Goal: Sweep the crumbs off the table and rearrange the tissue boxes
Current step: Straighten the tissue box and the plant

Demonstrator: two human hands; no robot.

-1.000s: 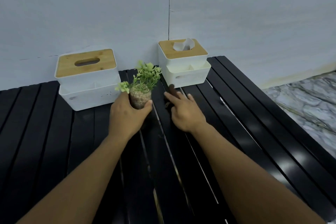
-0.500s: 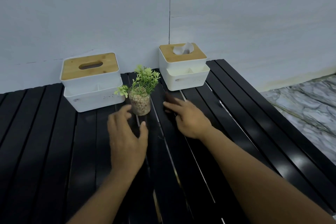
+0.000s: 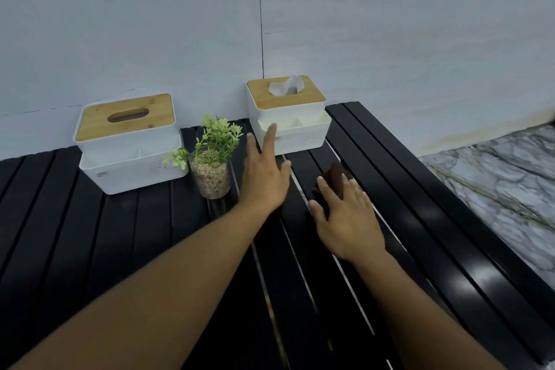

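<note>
Black slatted table against a pale wall, marble floor off its right edge; plant in a clear glass of pebbles is the landmark, standing near the back; left box touches or nearly touches the plant's left side, slot empty, bamboo lid; right box sits behind and right of the plant, in the wall corner, tissue poking out; left hand hovers just right of the plant, fingers spread and empty, tips reaching toward the right box, likely to shift it; right hand further right of the plant, pressed flat on a dark brown cloth, fingers apart, pinning it to the slats, probably for wiping; crumbs not visible on the dark surface, cannot tell if any are left; neither box gripped yet.
</note>
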